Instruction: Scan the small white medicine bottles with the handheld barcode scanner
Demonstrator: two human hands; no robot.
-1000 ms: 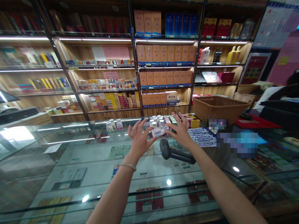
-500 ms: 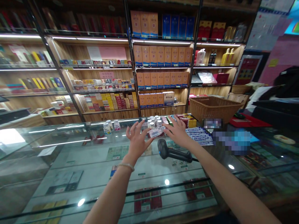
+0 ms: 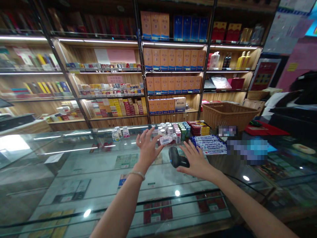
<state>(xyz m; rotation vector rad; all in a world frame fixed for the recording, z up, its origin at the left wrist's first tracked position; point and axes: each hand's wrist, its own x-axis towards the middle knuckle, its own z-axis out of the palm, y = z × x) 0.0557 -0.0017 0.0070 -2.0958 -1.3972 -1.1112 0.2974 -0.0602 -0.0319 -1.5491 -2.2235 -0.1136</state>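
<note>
My left hand (image 3: 148,147) has its fingers apart beside a small clear bottle with a label (image 3: 165,139), which lies on its side at the thumb and fingertips. Over the handle of a black barcode scanner (image 3: 175,157) is my right hand (image 3: 196,161), fingers spread and thumb low beside the handle. Whether the palm touches the scanner cannot be made out. Behind the bottle stand several white-capped bottles (image 3: 162,131), with rows of pink and green small cans (image 3: 183,131) to their right. Blue-and-white packets (image 3: 210,144) lie fanned beyond my right hand.
A glass counter (image 3: 99,165) spans the front. Red and yellow packs (image 3: 198,128) and a wicker basket (image 3: 229,115) are at the right rear. Three small bottles (image 3: 120,132) stand further left. Shelves hold orange boxes (image 3: 170,85). The scanner's cable trails right.
My right hand has moved down and toward me, from beside the lying bottle to over the scanner handle. My left hand has stayed nearly where it was. The view has shifted slightly.
</note>
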